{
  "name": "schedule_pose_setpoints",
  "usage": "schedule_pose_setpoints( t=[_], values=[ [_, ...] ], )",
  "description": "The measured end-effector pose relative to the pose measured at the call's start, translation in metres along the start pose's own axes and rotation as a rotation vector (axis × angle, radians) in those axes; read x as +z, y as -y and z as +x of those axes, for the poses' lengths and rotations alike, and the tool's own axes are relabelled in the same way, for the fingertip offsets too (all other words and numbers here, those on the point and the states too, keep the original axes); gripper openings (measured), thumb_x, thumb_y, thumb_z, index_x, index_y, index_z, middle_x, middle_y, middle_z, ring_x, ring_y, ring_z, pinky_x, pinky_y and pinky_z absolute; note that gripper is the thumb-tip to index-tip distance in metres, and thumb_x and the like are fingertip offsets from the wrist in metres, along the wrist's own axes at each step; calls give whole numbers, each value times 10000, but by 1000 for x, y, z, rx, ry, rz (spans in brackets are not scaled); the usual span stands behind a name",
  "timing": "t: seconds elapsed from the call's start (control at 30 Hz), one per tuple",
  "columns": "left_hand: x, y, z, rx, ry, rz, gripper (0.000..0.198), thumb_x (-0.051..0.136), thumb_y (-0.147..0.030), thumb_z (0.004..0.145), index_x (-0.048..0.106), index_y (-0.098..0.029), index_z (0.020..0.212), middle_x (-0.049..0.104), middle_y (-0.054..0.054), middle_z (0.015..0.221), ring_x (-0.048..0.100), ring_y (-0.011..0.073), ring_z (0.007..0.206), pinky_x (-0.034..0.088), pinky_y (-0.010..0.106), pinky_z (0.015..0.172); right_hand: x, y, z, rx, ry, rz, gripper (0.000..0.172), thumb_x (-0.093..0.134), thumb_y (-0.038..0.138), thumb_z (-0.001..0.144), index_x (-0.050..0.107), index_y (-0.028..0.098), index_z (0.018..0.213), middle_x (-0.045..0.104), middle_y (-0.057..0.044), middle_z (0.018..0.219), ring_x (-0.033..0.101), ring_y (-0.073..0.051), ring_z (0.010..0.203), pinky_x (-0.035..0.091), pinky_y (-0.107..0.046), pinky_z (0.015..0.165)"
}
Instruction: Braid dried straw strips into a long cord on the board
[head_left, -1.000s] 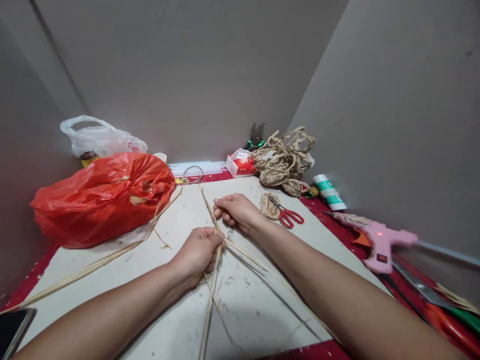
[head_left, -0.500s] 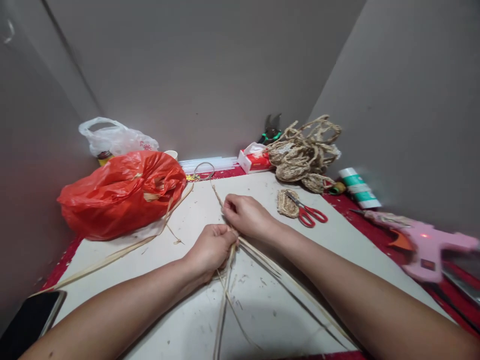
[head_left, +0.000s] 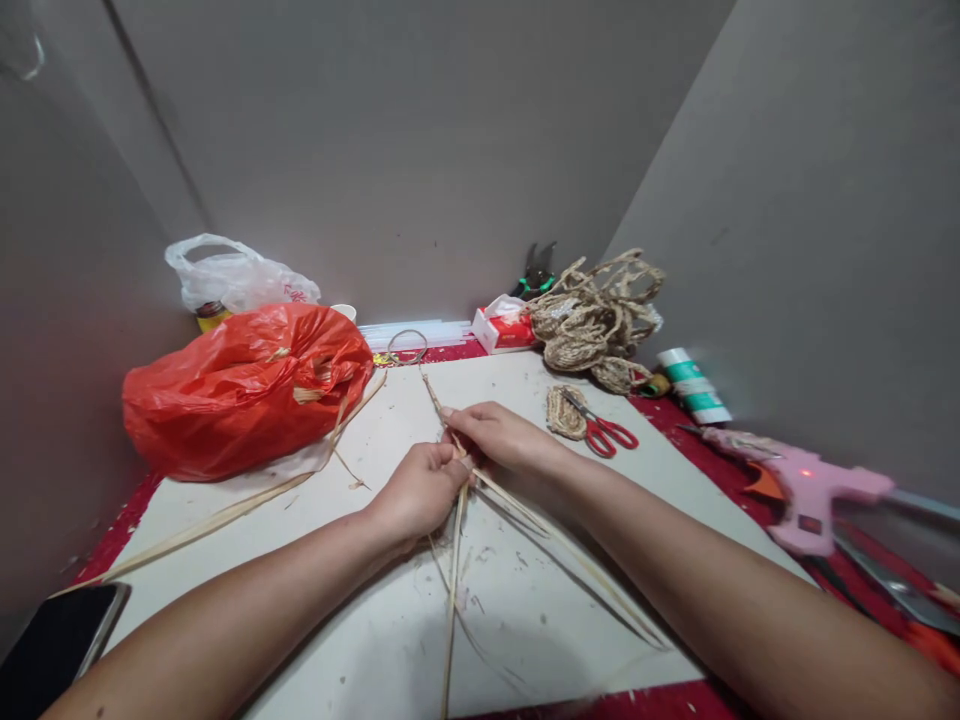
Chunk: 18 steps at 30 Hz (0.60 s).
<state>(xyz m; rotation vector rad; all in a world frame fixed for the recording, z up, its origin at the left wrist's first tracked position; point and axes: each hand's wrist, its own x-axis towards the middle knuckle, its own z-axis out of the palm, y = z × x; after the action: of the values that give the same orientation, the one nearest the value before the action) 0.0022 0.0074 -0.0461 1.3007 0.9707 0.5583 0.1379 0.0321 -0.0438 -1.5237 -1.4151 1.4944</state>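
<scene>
My left hand (head_left: 420,488) is closed round a few thin dry straw strips (head_left: 452,590) where they cross in the middle of the white board (head_left: 525,620). My right hand (head_left: 499,436) sits just behind it, fingers pinched on the same strips where one runs toward the back. Loose ends of the strips fan out toward me and to the right across the board.
A stuffed red plastic bag (head_left: 247,385) lies at the left, a white bag (head_left: 240,275) behind it. Red scissors (head_left: 604,430) and a small woven coil (head_left: 559,412) lie right of my hands. Braided rope pile (head_left: 596,315), tape roll (head_left: 690,385), pink glue gun (head_left: 810,490), phone (head_left: 56,640).
My right hand has drawn back closer to the left hand along the strips. The view has shifted a little, so everything sits further right than a second ago.
</scene>
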Motion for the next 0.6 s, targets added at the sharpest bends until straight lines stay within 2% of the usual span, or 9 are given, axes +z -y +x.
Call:
schedule_pose_setpoints(
  t=[0.13,0.27,0.4,0.5,0.6],
  values=[
    [-2,4,4,137,79,58,305,417,-302,834,520,-134,600,416,-38,463,316,59,420,276,199,460,2,0,-25,73,184,28,489,377,508,869,515,144,572,437,24,362,339,-65,299,246,-202,336],
    [-7,6,3,83,65,163,185,444,-244,790,533,-136,669,384,-58,469,277,55,401,217,199,418,0,-3,-46,73,154,-26,468,505,544,790,385,175,529,307,84,366,208,-29,304,119,-191,312],
    [-14,3,2,50,172,195,220,450,-293,791,543,-131,674,298,-78,438,203,46,376,144,205,395,-4,-14,-46,102,221,44,425,492,546,800,459,171,601,245,107,350,151,-34,297,93,-190,300],
    [-18,-3,2,27,192,227,198,478,-312,782,532,-137,706,305,-83,454,201,43,386,142,200,405,-7,-21,-40,130,301,216,410,504,492,809,382,186,566,226,111,370,123,-28,310,83,-178,302],
    [-22,-9,3,37,200,304,202,490,-329,781,524,-141,713,312,-81,477,223,47,415,170,197,427,-7,-22,-38,140,301,334,385,533,394,794,333,191,535,228,110,380,115,-23,318,76,-172,303]
  ],
)
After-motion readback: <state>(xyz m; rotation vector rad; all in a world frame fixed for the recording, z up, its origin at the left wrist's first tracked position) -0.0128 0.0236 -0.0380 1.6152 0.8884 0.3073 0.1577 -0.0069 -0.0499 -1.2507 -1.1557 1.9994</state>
